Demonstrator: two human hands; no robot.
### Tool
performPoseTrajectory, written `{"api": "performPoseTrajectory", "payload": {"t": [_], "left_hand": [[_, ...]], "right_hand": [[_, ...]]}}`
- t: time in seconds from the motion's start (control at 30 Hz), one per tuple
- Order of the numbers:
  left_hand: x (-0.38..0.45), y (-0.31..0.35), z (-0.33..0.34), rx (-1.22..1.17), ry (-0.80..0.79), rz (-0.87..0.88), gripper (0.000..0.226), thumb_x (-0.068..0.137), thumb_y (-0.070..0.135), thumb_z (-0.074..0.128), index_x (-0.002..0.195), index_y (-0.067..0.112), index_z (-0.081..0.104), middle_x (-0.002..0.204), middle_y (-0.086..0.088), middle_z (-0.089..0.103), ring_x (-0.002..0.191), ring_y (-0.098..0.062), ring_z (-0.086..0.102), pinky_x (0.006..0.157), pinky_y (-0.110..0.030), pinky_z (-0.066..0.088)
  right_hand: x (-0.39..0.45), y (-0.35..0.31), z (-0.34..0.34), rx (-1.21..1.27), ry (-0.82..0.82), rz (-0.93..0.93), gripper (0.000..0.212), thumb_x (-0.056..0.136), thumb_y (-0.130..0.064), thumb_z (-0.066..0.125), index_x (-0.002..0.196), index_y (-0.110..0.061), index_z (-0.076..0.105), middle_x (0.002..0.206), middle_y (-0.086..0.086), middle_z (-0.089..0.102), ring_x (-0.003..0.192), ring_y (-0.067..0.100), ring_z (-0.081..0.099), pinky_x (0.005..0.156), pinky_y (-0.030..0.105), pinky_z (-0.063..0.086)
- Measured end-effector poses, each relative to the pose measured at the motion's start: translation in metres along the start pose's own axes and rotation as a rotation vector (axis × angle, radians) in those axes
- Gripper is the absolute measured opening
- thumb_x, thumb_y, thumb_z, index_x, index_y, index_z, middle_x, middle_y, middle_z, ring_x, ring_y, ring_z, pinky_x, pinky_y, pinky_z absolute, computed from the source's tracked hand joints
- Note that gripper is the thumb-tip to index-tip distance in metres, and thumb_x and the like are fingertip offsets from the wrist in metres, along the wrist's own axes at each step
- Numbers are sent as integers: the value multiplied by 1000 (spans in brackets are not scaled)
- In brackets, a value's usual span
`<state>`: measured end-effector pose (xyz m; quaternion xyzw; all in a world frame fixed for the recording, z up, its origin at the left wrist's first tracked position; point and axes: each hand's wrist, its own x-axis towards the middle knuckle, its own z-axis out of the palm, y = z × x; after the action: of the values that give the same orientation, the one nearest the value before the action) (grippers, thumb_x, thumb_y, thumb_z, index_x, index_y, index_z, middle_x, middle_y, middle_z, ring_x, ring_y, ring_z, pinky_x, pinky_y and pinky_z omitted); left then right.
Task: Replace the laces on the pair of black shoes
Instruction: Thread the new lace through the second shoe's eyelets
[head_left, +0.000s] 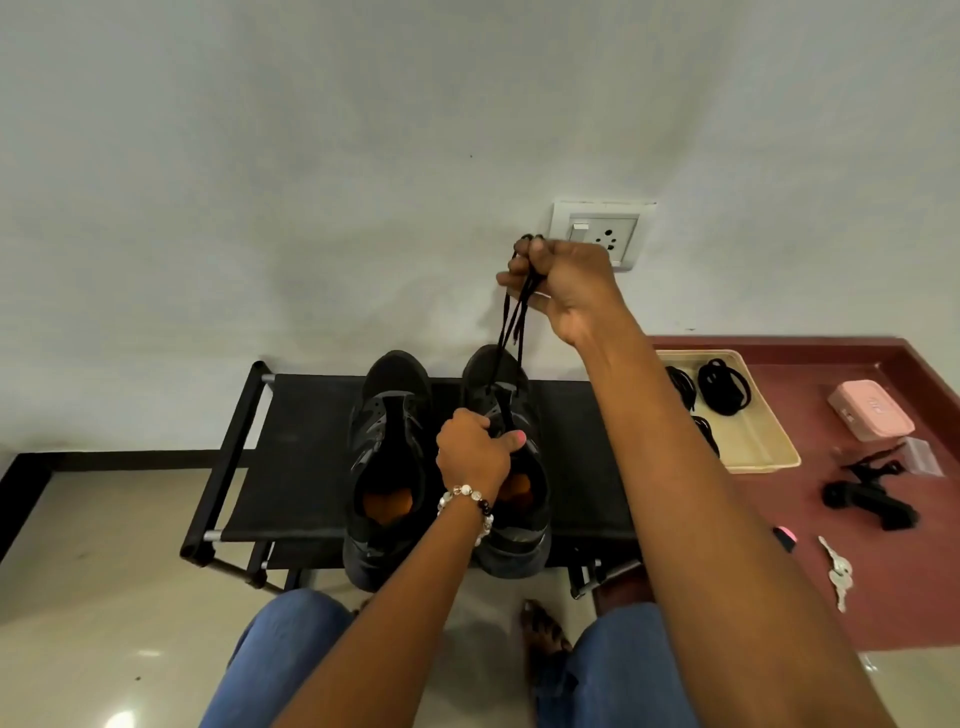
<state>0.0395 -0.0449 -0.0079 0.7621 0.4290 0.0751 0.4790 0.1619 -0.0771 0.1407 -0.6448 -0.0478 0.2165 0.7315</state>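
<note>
Black mesh and dull rubber make up both shoes, which stand side by side near the middle of the low fabric-topped counter (291, 457), toes toward the wall edge and heels at the near edge. The left shoe (387, 467) shows bare eyelets and an open tongue, so its old lace looks already out. The right shoe (511, 467) is mid-way through: a thin black lace (511, 322) runs taut from its upper eyelets up to the right hand (563, 283), whose grip is clenched around several strands raised high above the toe. The left hand (475, 454) grasps the tongue and collar of that shoe, thumb across the opening, pinning it down against the pull.

By my reading, removal is nearly finished on the second shoe and no new lace is threaded yet, so the larger half of the job remains. Coiled black laces (722, 387), likely the replacements, lie in a cream tray (769, 447) on the red ledge beyond the counter's right edge.

Both shoes look worn but sound, with orange insoles showing at the heels. How many eyelets the lace passes through I cannot tell.
</note>
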Motion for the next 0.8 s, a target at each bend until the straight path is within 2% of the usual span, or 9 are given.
{"api": "performPoseTrajectory", "payload": {"t": [0.13,0.3,0.4,0.47,0.53,0.6,0.67,0.73,0.8], "left_hand": [[2,-1,-5,-11,-20,-12,51,70,35,85,107,12,59,108,-6,63,97,-23,63,76,-33,54],[17,4,-10,-82,-105,-57,48,71,36,85,104,13,58,102,-2,62,93,-21,62,79,-35,54],[37,27,-27,-153,-61,170,41,88,29,70,125,17,58,114,3,61,105,-15,59,97,-33,49],[48,52,-41,-208,-190,335,38,97,23,57,135,21,54,126,5,58,115,-11,55,104,-28,43],[55,69,-46,-259,-339,424,35,99,21,53,134,22,56,131,3,61,122,-11,55,107,-26,40],[60,79,-44,-242,-365,485,29,99,21,54,127,22,62,120,2,67,114,-7,59,104,-24,42],[61,83,-44,-270,-397,486,23,100,18,52,115,15,68,111,0,70,100,-2,63,95,-18,45],[62,87,-44,-369,-473,434,23,101,11,47,106,1,67,103,-12,70,90,-10,67,83,-18,52],[62,88,-45,-470,-488,341,24,102,9,44,100,-4,64,94,-18,68,81,-20,68,74,-20,56]], "right_hand": [[-3,-22,11,40,19,-37,22,101,-8,48,86,-5,64,73,8,61,76,27,66,66,29,55],[-8,-22,10,52,15,-55,21,101,-7,49,87,-4,65,81,12,67,77,27,70,63,25,54],[-6,-25,4,58,-13,-64,19,100,-6,50,89,-1,65,93,17,70,81,27,71,55,20,54],[-2,-27,4,3,-46,-60,19,100,-8,51,89,-3,65,95,15,72,85,24,72,58,19,54],[3,-25,4,-1,-68,-58,17,99,-9,53,90,-4,66,95,14,73,88,22,72,64,19,54],[6,-21,4,59,-72,-39,14,99,-10,54,95,-2,65,100,15,72,88,20,72,65,18,54],[7,-17,3,144,-69,-36,15,98,-10,55,102,0,65,107,17,71,93,21,71,67,18,55],[11,-13,0,216,-48,-45,15,98,-11,56,104,0,64,111,16,70,103,23,69,74,21,55],[16,-1,-9,241,15,-21,15,96,-13,60,106,-4,65,106,10,69,104,23,67,86,27,54]]}}
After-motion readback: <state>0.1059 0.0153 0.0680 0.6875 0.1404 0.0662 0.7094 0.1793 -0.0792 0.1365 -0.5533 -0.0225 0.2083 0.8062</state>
